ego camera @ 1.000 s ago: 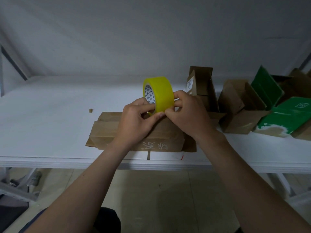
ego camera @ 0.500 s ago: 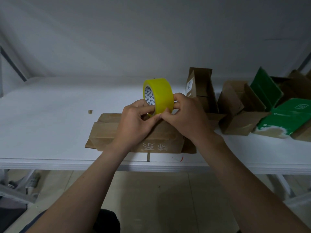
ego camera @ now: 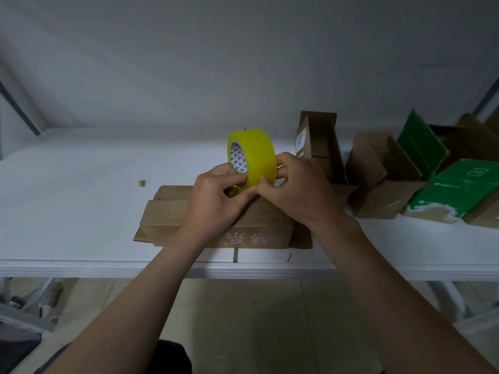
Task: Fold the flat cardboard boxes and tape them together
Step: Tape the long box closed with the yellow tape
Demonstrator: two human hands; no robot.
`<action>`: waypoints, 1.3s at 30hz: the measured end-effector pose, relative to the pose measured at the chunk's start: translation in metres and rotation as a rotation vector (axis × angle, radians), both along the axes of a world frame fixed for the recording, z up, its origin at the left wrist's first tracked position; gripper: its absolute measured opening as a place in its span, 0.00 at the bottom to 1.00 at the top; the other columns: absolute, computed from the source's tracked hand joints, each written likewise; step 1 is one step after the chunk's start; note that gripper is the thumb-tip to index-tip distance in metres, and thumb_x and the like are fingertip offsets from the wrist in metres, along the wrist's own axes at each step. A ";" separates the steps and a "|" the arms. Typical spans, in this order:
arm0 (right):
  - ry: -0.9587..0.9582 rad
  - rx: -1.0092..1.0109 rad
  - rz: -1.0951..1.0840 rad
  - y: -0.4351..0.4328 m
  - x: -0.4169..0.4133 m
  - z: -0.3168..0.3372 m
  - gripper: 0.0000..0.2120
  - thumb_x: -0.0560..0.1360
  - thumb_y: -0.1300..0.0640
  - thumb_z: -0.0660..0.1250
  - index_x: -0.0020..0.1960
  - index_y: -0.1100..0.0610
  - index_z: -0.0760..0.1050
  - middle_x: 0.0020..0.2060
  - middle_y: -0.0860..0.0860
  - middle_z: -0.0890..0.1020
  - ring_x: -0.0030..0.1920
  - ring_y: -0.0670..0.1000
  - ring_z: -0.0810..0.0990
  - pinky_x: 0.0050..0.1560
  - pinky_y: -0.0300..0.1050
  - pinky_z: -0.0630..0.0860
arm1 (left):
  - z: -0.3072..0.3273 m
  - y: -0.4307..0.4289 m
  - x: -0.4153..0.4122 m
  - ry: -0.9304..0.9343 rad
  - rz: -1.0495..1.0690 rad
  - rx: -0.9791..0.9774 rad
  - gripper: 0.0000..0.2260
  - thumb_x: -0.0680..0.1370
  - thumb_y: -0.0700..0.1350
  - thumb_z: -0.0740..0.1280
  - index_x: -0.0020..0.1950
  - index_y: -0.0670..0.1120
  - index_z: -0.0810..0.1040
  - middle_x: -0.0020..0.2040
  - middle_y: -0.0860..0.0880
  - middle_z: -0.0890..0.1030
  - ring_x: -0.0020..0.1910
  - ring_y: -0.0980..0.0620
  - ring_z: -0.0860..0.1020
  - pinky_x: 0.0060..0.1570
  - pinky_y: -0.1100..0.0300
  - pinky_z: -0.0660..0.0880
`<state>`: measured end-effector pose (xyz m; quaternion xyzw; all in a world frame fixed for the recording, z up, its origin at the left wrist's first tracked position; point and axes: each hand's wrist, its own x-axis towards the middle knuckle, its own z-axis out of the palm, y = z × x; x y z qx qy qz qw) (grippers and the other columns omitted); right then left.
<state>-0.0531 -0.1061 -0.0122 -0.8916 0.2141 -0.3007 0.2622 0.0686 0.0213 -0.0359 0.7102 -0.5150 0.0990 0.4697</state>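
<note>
**Two hands picking at the tape roll, no strip free yet**

Head view: both hands are holding the yellow tape roll (ego camera: 252,155) upright, just above the folded cardboard box (ego camera: 167,220), which is lying at the roll's 6 o'clock near the front edge of the white table (ego camera: 81,211). The left hand (ego camera: 216,201) is gripping the roll's lower rim from the 8 o'clock side, with its fingers curled against the patterned core. The right hand (ego camera: 294,193) is wrapping the roll from 3 o'clock, its fingers going behind the roll and its thumb pressing on the outer face at about 5 o'clock.

Compared with a second ago, the right thumb has crept along the roll's face toward the left fingertips, and the two hands are now sitting closer together. The roll and the box have hardly shifted. No loose tape is showing, so the person is probably still feeling for the tape's end. The box's seam is hiding under the hands, so taping seems not to have started.

Off at 3 o'clock, two open brown boxes (ego camera: 378,184) are standing beside a green box (ego camera: 459,190). A small cardboard scrap (ego camera: 142,183) is lying at 9 o'clock, well apart from the hands.
</note>
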 end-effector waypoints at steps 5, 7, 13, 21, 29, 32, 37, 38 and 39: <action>0.002 -0.024 0.008 0.000 0.002 -0.001 0.09 0.77 0.48 0.68 0.50 0.54 0.75 0.39 0.52 0.84 0.36 0.48 0.79 0.34 0.44 0.76 | 0.001 0.001 0.000 0.000 -0.001 0.004 0.12 0.74 0.50 0.76 0.53 0.45 0.87 0.38 0.60 0.75 0.38 0.61 0.74 0.34 0.72 0.65; -0.013 -0.057 -0.002 -0.002 0.001 -0.002 0.06 0.77 0.53 0.67 0.44 0.53 0.72 0.32 0.48 0.78 0.32 0.45 0.74 0.32 0.39 0.66 | 0.000 0.001 0.000 -0.002 -0.008 0.016 0.12 0.74 0.50 0.77 0.53 0.45 0.88 0.38 0.56 0.76 0.38 0.59 0.73 0.34 0.70 0.65; -0.196 -0.019 -0.052 -0.004 0.000 -0.004 0.13 0.78 0.51 0.69 0.59 0.56 0.80 0.52 0.49 0.86 0.48 0.47 0.84 0.49 0.42 0.80 | -0.001 -0.003 0.003 0.046 0.062 -0.039 0.11 0.73 0.53 0.75 0.44 0.44 0.87 0.35 0.53 0.76 0.35 0.56 0.72 0.34 0.63 0.66; -0.331 -0.270 -0.015 0.001 0.011 -0.010 0.09 0.74 0.55 0.76 0.51 0.59 0.87 0.42 0.52 0.85 0.37 0.40 0.73 0.38 0.42 0.77 | -0.004 -0.001 0.005 0.025 0.141 -0.112 0.16 0.74 0.55 0.73 0.42 0.41 0.86 0.34 0.47 0.78 0.34 0.50 0.73 0.33 0.51 0.70; -0.331 -0.171 -0.073 0.004 0.011 -0.011 0.05 0.74 0.57 0.74 0.45 0.58 0.87 0.41 0.51 0.87 0.40 0.47 0.84 0.42 0.51 0.83 | -0.001 -0.001 0.003 -0.041 0.154 -0.081 0.09 0.72 0.48 0.79 0.48 0.44 0.88 0.34 0.52 0.77 0.36 0.56 0.72 0.34 0.68 0.67; -0.333 -0.114 -0.102 0.007 0.011 -0.011 0.03 0.74 0.58 0.74 0.44 0.56 0.86 0.39 0.48 0.86 0.39 0.44 0.82 0.42 0.46 0.82 | -0.002 -0.001 0.004 -0.056 0.155 -0.071 0.10 0.71 0.48 0.79 0.47 0.44 0.88 0.35 0.51 0.79 0.36 0.56 0.73 0.34 0.66 0.69; -0.295 0.034 -0.103 0.010 0.011 -0.012 0.02 0.71 0.57 0.73 0.39 0.52 0.83 0.34 0.44 0.83 0.32 0.43 0.79 0.39 0.46 0.81 | -0.001 -0.001 0.002 -0.086 0.120 -0.084 0.10 0.70 0.46 0.80 0.46 0.43 0.88 0.34 0.54 0.77 0.35 0.57 0.73 0.35 0.74 0.66; -0.283 0.073 -0.100 0.011 0.011 -0.013 0.02 0.70 0.57 0.73 0.39 0.53 0.82 0.34 0.44 0.83 0.31 0.43 0.80 0.38 0.47 0.81 | -0.001 0.000 0.002 -0.086 0.115 -0.084 0.10 0.70 0.46 0.80 0.47 0.43 0.88 0.34 0.54 0.77 0.34 0.58 0.73 0.36 0.75 0.65; -0.275 0.113 -0.098 0.012 0.012 -0.013 0.02 0.70 0.58 0.73 0.38 0.53 0.81 0.33 0.45 0.83 0.30 0.45 0.80 0.37 0.49 0.81 | -0.001 0.000 0.001 -0.080 0.113 -0.085 0.10 0.70 0.46 0.80 0.47 0.43 0.88 0.34 0.55 0.77 0.33 0.59 0.73 0.36 0.75 0.65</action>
